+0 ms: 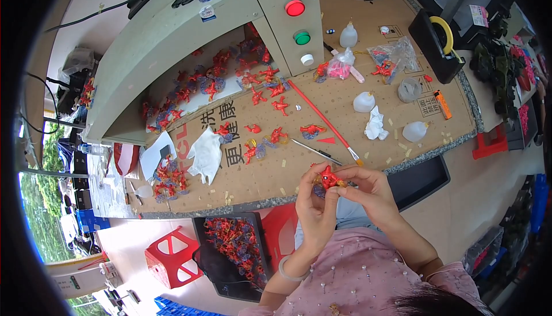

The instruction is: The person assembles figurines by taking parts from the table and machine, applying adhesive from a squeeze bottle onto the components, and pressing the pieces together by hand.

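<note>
A small red figurine (pixel 329 178) with yellowish, see-through parts is pinched between both my hands, just off the table's front edge. My left hand (pixel 313 204) grips it from the left side, and my right hand (pixel 371 194) closes on its right side with thumb and fingertips. The fingers cover part of it. Beyond my hands lie a long red-handled paintbrush (pixel 323 118), a slim pen-like metal tool (pixel 316 151) and a tiny red pointed piece (pixel 326 141). Similar red figurines (pixel 279 106) are scattered over the cardboard-covered tabletop (pixel 264 178).
A grey arched machine (pixel 190 34) with round buttons shelters many figurines. Around the right side stand white plastic bottles (pixel 363 102), a clear cup (pixel 409 90), an orange cutter (pixel 443 104) and a tape dispenser (pixel 434 49). Below left are a figurine-filled tray (pixel 260 224) and a red stool (pixel 167 258).
</note>
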The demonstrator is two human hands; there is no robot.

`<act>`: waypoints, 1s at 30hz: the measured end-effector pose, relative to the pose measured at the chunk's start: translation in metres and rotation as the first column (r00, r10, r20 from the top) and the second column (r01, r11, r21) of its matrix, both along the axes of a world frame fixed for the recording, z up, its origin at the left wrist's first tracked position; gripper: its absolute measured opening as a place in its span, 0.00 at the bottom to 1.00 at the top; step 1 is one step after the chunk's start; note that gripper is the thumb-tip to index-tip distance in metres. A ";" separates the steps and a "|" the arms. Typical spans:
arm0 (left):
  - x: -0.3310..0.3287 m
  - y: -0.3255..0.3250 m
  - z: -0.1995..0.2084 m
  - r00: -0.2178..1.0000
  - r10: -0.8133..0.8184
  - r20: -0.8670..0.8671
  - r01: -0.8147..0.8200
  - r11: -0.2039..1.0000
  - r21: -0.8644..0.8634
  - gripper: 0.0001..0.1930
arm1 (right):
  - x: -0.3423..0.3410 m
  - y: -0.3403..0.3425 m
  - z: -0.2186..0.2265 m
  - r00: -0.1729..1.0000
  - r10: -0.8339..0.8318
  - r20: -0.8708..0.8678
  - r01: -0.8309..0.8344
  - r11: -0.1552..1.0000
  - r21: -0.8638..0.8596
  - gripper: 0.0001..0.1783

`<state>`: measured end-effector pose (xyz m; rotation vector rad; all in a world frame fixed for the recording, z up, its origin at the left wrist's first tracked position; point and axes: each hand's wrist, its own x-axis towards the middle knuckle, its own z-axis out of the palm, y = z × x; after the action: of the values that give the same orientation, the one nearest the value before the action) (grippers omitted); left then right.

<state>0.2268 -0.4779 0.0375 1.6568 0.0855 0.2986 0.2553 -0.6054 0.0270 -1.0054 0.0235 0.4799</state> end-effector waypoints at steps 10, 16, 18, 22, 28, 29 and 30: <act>0.003 0.004 0.002 0.993 -0.023 -0.119 -0.004 0.975 -0.223 0.19 | 0.009 -0.027 -0.010 0.994 -0.088 0.067 0.090 0.995 -0.039 0.16; 0.001 0.009 -0.004 0.988 -0.090 -0.129 0.103 0.990 0.099 0.22 | 0.014 -0.034 0.000 0.954 -0.157 0.255 0.222 0.943 -0.247 0.13; 0.003 0.007 -0.003 0.991 -0.099 -0.085 0.116 0.968 0.223 0.24 | 0.017 -0.025 0.003 0.953 -0.106 0.284 0.194 0.933 -0.304 0.12; 0.001 0.002 0.004 0.990 -0.114 -0.081 0.137 0.908 0.395 0.29 | 0.021 -0.019 -0.002 0.983 0.072 0.169 -0.014 0.946 -0.325 0.12; 0.001 0.001 0.002 0.993 -0.031 -0.118 0.055 0.977 0.205 0.32 | 0.018 -0.017 -0.012 0.993 -0.011 0.116 0.037 0.974 -0.223 0.09; 0.002 0.001 0.000 0.992 -0.031 -0.118 0.055 0.977 0.205 0.32 | 0.017 -0.015 -0.013 0.993 -0.011 0.116 0.037 0.974 -0.223 0.09; 0.003 0.000 -0.002 0.997 -0.011 -0.082 0.027 0.981 0.191 0.31 | 0.015 -0.013 -0.015 0.988 -0.063 0.139 0.093 0.971 -0.220 0.09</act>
<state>0.2295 -0.4778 0.0355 1.8608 0.1038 0.2312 0.2707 -0.6188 0.0125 -1.2538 0.0007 0.3427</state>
